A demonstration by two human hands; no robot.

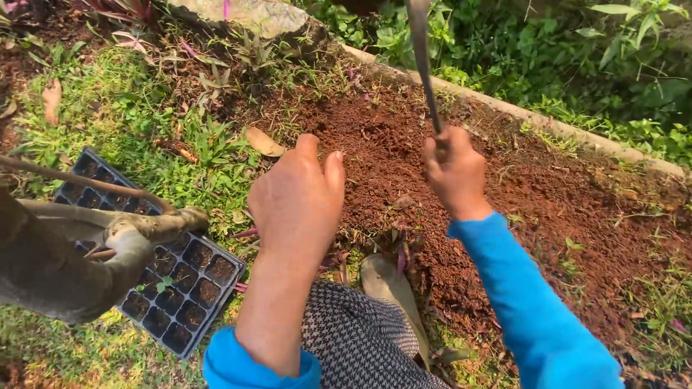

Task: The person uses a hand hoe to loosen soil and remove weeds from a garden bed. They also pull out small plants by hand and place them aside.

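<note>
My right hand (454, 171) is closed around the thin shaft of a long metal tool (422, 57) that rises toward the top edge of the picture, held over a bed of loose reddish-brown soil (404, 144). My left hand (299, 198) hovers just left of it above the soil's edge, fingers together and slightly curled, holding nothing. Both arms wear bright blue sleeves. A checked cloth over my knee (357, 338) fills the bottom centre.
A black seedling tray (184, 284) with soil-filled cells lies on grass at lower left. A bare grey-brown branch (65, 248) crosses over it. A concrete kerb (548, 122) borders the bed, with green plants behind. Dry leaves dot the grass.
</note>
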